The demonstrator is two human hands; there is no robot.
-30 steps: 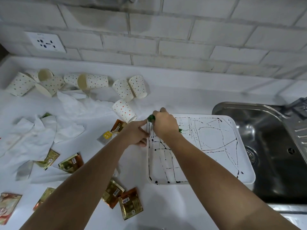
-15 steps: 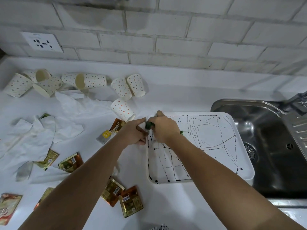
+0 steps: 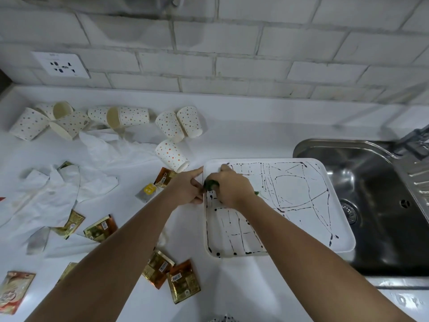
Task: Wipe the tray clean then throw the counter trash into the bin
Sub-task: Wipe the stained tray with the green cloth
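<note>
White surface (image 3: 232, 135) along a wall of pale brick tiles (image 3: 255, 66), with a white socket plate (image 3: 61, 65) at the upper left of the frame. Stainless sink (image 3: 376, 205) sunk in at the right, drain at its bottom, something dark and blurred at its far corner. Just left of it, right edge at the sink's rim: white tray (image 3: 301, 231), lying flat right of centre, crossed all over with thin dark lines and drips.

Both hands at the tray's upper left corner. Clenched in the right hand (image 3: 234, 189), a green cloth (image 3: 210, 185), down on the tray floor. Beside it, at the tray's left rim, the left hand (image 3: 185, 188), thumb straight, fingers curled at the edge, seemingly grasping it.

Across the upper left, dotted paper cups (image 3: 171, 156), tumbled about. Below those, crumpled white tissues (image 3: 58, 194). Scattered through the lower left, gold and brown sachets (image 3: 183, 284). Near the left hand, one tea bag (image 3: 148, 191) with a yellow tag. At the lower left edge, a red-and-white packet (image 3: 14, 291).
</note>
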